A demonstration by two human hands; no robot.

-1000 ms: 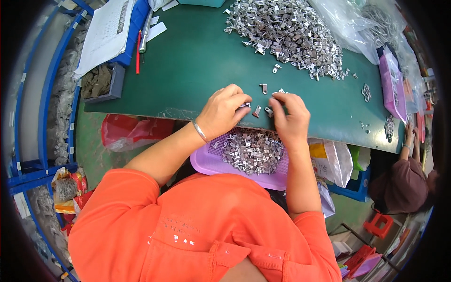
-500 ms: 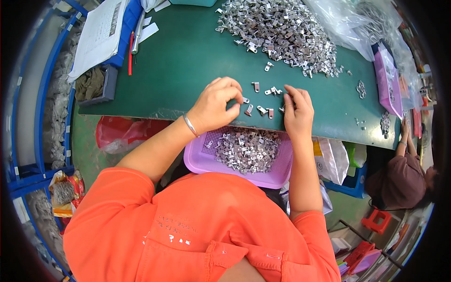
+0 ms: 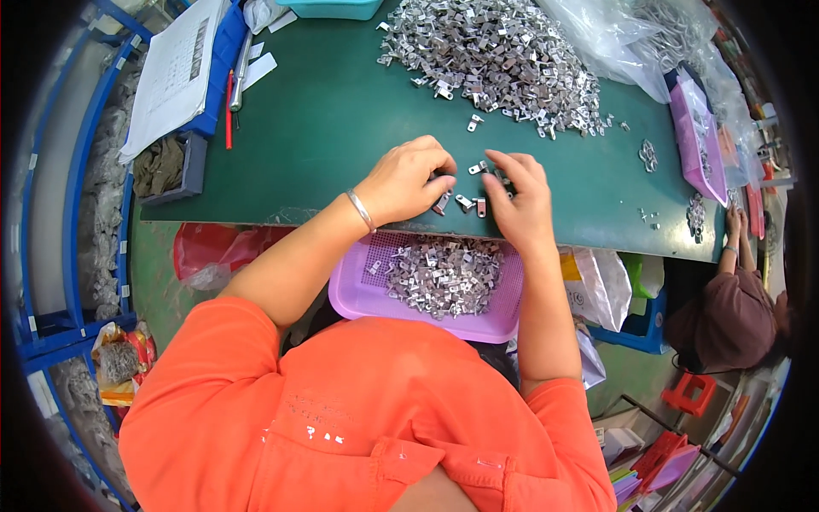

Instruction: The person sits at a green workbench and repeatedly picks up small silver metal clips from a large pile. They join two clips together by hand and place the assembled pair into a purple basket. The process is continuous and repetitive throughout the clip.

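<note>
Small bent metal brackets with a hole (image 3: 465, 203) lie loose near the front edge of the green table. My left hand (image 3: 408, 181), with a bangle on its wrist, has thumb and forefinger closed together on a bracket, mostly hidden by the fingers; another bracket (image 3: 442, 202) lies just under the thumb. Facing it, my right hand (image 3: 524, 203) curves over a few brackets, its thumb and fingers apart. Below the table edge, a purple plastic basket (image 3: 348, 286) holds a heap of the same brackets (image 3: 448, 277). A large pile of brackets (image 3: 503, 64) rests farther back.
Papers (image 3: 175, 85) on a blue tray, a red pen (image 3: 229, 111) and a grey bin with cloth (image 3: 162, 166) are at left. At right stand a purple basket (image 3: 695, 141) and clear plastic bags (image 3: 597, 43). A co-worker (image 3: 725, 316) sits at far right.
My left hand has closed its thumb and forefinger and come over the left brackets. My right hand has moved left, over the brackets there. The view has shifted slightly.
</note>
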